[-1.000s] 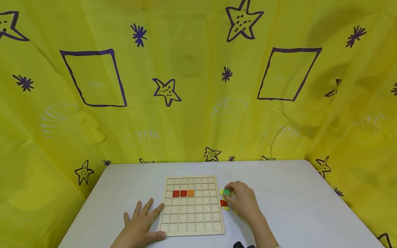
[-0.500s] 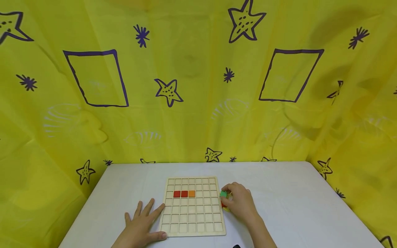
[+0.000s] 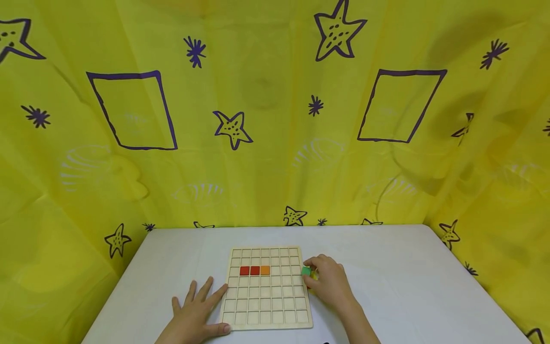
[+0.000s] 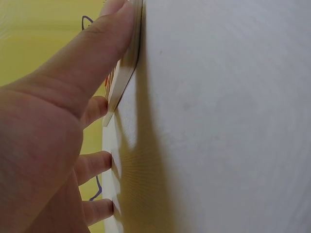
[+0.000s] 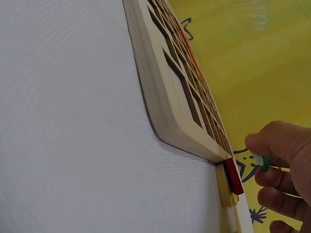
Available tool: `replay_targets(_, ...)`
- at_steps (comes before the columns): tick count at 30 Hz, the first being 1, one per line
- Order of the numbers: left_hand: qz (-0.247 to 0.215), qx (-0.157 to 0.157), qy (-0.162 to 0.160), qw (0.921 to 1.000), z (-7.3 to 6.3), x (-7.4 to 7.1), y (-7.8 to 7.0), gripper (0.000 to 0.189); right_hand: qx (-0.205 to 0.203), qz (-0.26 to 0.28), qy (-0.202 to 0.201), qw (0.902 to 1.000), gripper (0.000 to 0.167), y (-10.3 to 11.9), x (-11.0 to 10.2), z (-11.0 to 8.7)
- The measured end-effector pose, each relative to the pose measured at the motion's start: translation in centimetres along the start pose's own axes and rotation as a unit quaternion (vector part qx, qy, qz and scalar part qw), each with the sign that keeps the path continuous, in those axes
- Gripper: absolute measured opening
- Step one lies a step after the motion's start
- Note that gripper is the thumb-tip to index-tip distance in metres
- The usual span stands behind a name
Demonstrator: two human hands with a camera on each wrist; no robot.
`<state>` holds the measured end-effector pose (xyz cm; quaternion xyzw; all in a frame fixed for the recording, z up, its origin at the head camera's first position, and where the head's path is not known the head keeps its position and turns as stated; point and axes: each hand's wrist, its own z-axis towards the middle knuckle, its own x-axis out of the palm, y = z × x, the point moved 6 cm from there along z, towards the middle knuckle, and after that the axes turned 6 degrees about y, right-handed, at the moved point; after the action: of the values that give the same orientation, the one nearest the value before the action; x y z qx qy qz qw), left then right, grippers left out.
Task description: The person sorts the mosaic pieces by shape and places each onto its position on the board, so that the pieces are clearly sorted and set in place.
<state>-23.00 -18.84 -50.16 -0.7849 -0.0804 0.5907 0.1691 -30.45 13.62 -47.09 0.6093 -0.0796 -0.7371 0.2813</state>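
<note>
In the head view, the right hand (image 3: 328, 283) has carried its pinched green tile (image 3: 306, 271) up against the gridded board (image 3: 265, 292), not yet set in. The left wrist shows the left hand (image 4: 54, 119) spread, touching the board; the right wrist, the tile clear of a red piece (image 5: 234, 176).

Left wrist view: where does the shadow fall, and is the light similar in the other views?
Left wrist: a brownish shadow crosses the white tabletop beside the bare left hand; right wrist: the tabletop looks dim and greyish; head: it looks brighter.
</note>
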Motion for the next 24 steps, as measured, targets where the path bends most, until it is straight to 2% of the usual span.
replay_targets(16,0.002,0.006,-0.003,1.0,0.0,0.1,0.2,0.103,-0.011,0.005,0.006,0.9999,0.018,1.3,0.4,-0.2)
replay_targets(24,-0.004,-0.003,0.002,1.0,0.0,0.1,0.1,0.103,-0.007,0.005,0.015,0.9999,0.018,1.7,0.7,-0.3)
